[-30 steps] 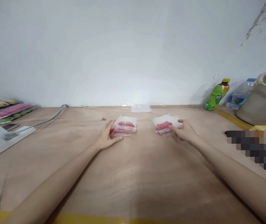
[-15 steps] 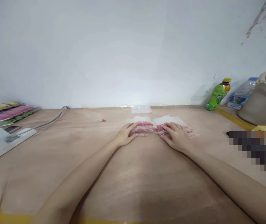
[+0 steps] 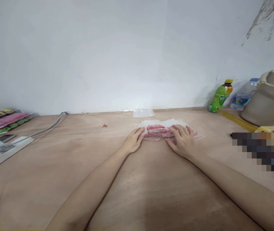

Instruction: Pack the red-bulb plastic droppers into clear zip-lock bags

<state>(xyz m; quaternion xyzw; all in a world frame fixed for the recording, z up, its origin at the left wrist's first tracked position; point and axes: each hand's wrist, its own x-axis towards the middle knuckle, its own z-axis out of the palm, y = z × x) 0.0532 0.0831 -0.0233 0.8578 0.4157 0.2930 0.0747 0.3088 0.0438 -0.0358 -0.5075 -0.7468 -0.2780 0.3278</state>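
Observation:
Two stacks of clear zip-lock bags (image 3: 156, 130) with white sheets and red parts inside lie side by side on the table, their inner edges meeting or overlapping. My left hand (image 3: 134, 140) is at the left end, its fingers curled over the edge and the thumb close to them, gripping the bags. On the right part of the pile my right hand (image 3: 183, 140) rests with fingers spread over the top and the thumb at the front edge. It covers much of that stack. Behind the pile, near the wall, lies a flat clear bag (image 3: 143, 113).
On the wooden table (image 3: 117, 192), a power strip (image 3: 14, 150) with cables and packs of coloured items (image 3: 7, 121) sit at left. To the right stand a green drink bottle (image 3: 220, 96), a water bottle (image 3: 244, 94) and a grey-brown container (image 3: 266, 99). A blurred dark patch lies nearer.
My left hand has moved right with the left stack, closing the gap between the two stacks. My right hand stays on its stack. The view has shifted slightly.

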